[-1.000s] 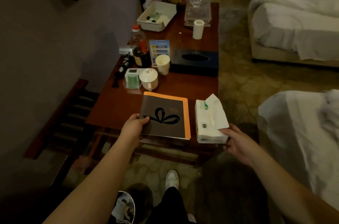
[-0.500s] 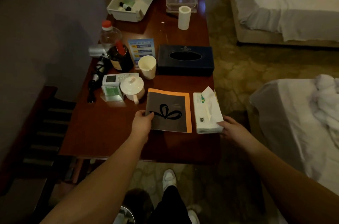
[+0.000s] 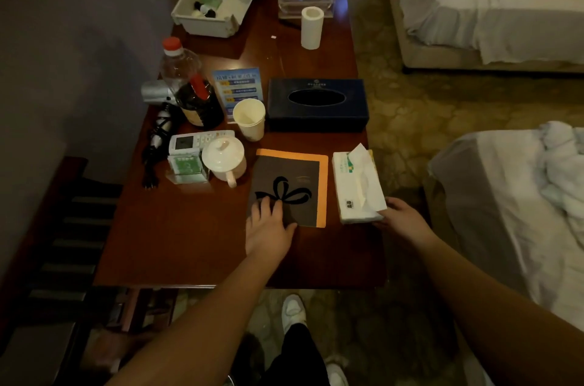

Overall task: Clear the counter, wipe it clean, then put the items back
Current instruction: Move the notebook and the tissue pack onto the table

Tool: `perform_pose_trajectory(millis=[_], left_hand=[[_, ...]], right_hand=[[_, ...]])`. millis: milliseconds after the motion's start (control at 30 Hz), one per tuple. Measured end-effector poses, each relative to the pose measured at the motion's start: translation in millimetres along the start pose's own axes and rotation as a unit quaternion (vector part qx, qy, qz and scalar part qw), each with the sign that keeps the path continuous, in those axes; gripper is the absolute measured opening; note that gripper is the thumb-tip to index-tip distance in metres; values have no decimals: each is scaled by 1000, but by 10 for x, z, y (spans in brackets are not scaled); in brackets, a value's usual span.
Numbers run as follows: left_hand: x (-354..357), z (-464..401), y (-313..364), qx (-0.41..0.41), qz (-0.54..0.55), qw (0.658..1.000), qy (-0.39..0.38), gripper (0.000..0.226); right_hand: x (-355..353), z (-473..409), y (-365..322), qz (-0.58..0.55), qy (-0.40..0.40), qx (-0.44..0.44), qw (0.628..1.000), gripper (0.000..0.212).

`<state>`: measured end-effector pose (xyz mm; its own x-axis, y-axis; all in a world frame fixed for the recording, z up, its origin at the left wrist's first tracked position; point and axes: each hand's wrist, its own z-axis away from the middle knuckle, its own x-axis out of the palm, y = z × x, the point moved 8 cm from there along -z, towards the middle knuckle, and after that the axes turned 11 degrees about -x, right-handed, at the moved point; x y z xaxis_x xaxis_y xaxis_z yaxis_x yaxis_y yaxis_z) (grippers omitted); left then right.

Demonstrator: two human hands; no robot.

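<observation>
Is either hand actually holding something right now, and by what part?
The right hand holds the tissue pack at its near right corner. The left hand holds nothing; its fingers lie flat on the near left corner of the booklet.

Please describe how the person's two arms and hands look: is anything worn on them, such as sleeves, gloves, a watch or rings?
Both forearms are bare up to the picture's edge: no sleeves show. The left hand and right hand wear no gloves. No watch, bracelet or ring is visible, though the light is dim.
</observation>
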<state>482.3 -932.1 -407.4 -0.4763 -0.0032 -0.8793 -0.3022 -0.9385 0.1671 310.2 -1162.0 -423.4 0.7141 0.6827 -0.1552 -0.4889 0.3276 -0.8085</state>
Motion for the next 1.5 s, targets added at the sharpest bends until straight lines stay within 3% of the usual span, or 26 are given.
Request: perform_pose_trajectory(millis=[500,767,933,1067,1167,1300,1500], left_hand=[[-61,-158,45,-23,2,999,35,63],[-166,-117,58,-5,5,1000,17,62],[-407,110,-4,10,55,997,54,52],[-515,479,-143,-10,156,986,51,46],[-575,847,-343,-60,273,960,31,40],[-635,1436,-653,-107,349,930,25,33],[-751,2382,-1394,-204,379,900,71,31]], right_hand=[[137,-164,-237,145,-1,-38,989,52],[36,-43,-285,129,5,-46,991,46],[-165,223,-245,126,-8,-60,990,38],[-362,467,-232,175,-39,-72,981,30],[-492,676,-292,229,-63,-101,966,27],[-490,995,-454,310,-104,-165,930,26],[-63,1682,-832,452,-177,-276,830,24]])
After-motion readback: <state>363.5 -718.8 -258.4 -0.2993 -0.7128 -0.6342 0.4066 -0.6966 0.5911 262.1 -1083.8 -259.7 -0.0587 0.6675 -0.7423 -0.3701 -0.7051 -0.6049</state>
